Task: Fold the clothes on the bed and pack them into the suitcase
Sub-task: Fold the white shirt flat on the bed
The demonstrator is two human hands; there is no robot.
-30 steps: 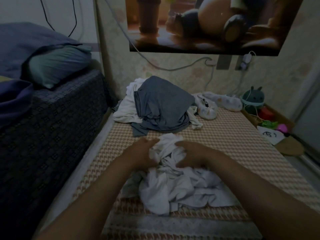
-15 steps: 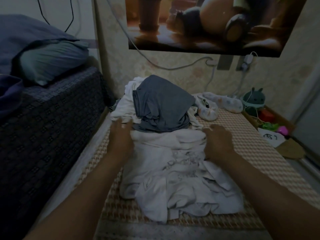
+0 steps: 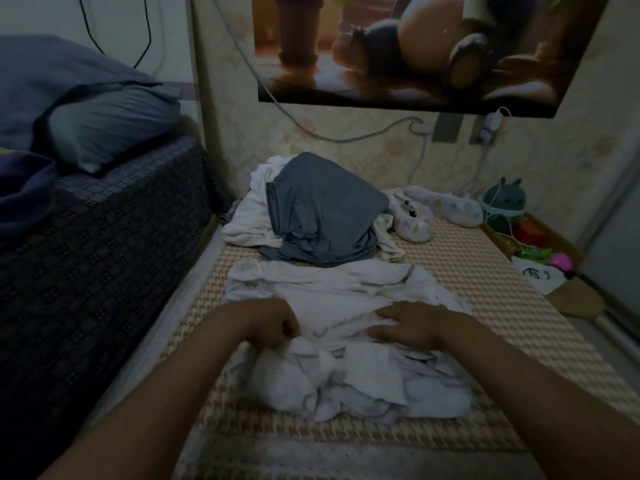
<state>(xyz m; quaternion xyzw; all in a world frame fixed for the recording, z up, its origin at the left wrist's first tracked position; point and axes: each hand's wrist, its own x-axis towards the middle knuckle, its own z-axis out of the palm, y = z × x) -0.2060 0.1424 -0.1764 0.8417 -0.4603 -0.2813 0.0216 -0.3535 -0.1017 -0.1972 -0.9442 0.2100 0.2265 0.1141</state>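
Currently: white shirt (image 3: 329, 292), centre frame, half spread on bed (image 3: 485, 271), lower part bunched. Left hand (image 3: 273, 323) curled, pinching its fabric; right hand (image 3: 412, 323) flat, pressing. Unfolded pile (image 3: 322, 209) upper centre. Nothing folded; suitcase unseen.

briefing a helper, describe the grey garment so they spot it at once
Start at the beige woven mat below the large wall poster. At its far end the slate-grey fabric garment lies on top of a heap of white clothes. It is the only dark piece there.
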